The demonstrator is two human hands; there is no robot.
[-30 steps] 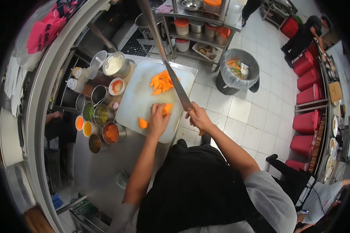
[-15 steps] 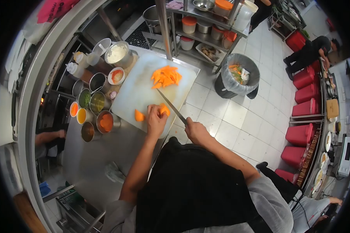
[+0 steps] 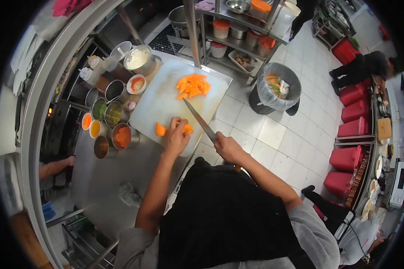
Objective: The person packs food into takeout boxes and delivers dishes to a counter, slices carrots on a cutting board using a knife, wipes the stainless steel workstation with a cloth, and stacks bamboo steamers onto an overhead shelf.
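Note:
On a white cutting board [image 3: 159, 85], my left hand [image 3: 177, 138] curls its fingers over a carrot chunk [image 3: 188, 129], which shows at their right side. A second carrot chunk [image 3: 160, 129] lies just left of those fingers. My right hand [image 3: 228, 147] is closed round the handle of a kitchen knife [image 3: 199, 117]. The blade points up and left, its tip beside a pile of cut carrot slices [image 3: 193, 86] at the board's far part. Most of the handle is hidden in my grip, and the blade is apart from the chunk in my left hand.
Left of the board stand several metal containers, one with orange slices [image 3: 122, 136], a bowl of white food [image 3: 138, 59] and squeeze bottles [image 3: 90, 76]. A lined bin [image 3: 278, 92] stands right. Shelves [image 3: 238, 42] hold lidded tubs. Other people [image 3: 363, 67] work along the right counter.
The carrot chunk under my left hand has turned and sits lower, with the fingers further over it. The knife stays in my right hand, nearly in place. The view has shifted slightly.

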